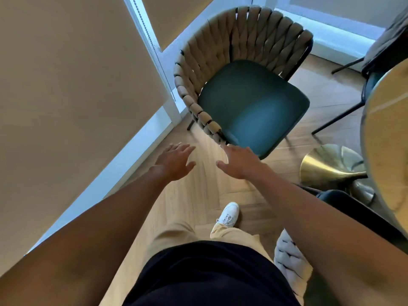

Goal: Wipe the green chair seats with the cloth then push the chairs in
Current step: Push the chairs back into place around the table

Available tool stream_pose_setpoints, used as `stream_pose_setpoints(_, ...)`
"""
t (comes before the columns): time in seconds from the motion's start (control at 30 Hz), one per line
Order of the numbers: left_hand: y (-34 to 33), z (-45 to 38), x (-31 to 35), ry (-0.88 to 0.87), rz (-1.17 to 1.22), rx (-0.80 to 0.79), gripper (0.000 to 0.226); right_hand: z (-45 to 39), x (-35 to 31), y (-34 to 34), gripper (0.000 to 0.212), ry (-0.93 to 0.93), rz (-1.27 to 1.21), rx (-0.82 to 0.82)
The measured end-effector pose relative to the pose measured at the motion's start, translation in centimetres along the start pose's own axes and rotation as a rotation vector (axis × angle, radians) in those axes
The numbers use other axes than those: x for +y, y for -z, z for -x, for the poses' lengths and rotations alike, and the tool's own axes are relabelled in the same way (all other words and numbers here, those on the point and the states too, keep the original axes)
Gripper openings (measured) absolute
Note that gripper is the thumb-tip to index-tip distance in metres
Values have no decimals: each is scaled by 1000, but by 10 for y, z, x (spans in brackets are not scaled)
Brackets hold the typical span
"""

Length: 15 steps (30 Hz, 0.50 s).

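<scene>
A chair with a green seat (254, 107) and a woven beige back (240, 40) stands on the wood floor ahead of me, turned away from the table. My left hand (174, 162) is stretched out with spread fingers over the floor, left of the chair's near arm end. My right hand (240, 162) is also open, its fingertips close to the seat's front corner and the arm end; whether they touch is unclear. Neither hand holds anything. No cloth is visible in either hand.
A round light table top (388, 133) with a brass base (331, 166) is at the right. A second chair (384, 49) stands at the far right, another dark seat (344, 202) sits below the table edge. Window blinds (66, 96) fill the left. My white shoe (228, 214) is on the floor.
</scene>
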<state>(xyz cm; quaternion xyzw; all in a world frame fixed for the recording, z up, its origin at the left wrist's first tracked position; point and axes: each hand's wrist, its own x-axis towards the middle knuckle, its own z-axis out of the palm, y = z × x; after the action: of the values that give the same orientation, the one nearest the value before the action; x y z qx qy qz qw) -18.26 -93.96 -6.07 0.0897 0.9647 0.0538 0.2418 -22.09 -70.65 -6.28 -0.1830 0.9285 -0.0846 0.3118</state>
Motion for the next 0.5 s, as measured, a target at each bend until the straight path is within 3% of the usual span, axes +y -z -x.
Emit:
stream_pose_setpoints(0.27,39,-96,-54,-137,-31,-7,61,-65,-9,34,58,-91,-73,14)
stream_pose_setpoints(0.5,70,-202,-113,-420,-167,12,62,-143,-36,37,76,-284,-285,-31)
